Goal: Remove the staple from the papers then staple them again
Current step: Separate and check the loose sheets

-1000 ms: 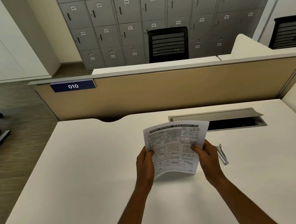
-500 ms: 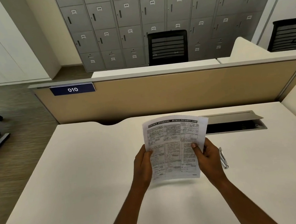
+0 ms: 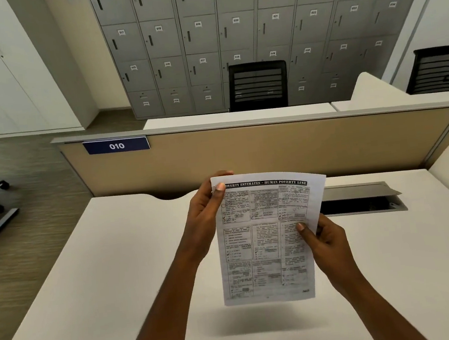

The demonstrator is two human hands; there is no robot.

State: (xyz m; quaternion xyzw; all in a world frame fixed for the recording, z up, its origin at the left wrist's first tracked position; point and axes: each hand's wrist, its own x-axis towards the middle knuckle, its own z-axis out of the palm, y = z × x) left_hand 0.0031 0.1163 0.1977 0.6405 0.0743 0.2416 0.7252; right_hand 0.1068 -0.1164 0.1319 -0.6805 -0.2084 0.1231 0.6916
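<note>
Head view: left hand (image 3: pixel 203 219) pinches papers (image 3: pixel 267 243) top corner, right hand (image 3: pixel 328 244) grips edge; cable box (image 3: pixel 358 191) contents indistinct.

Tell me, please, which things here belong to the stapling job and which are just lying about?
Job: papers, left hand, right hand.
Just there: desk, cable hatch, 010 sign, lockers, black chair.

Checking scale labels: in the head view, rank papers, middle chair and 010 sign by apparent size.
1. papers: largest, though nearest the camera.
2. middle chair: smaller, but far off.
3. 010 sign: smallest.
</note>
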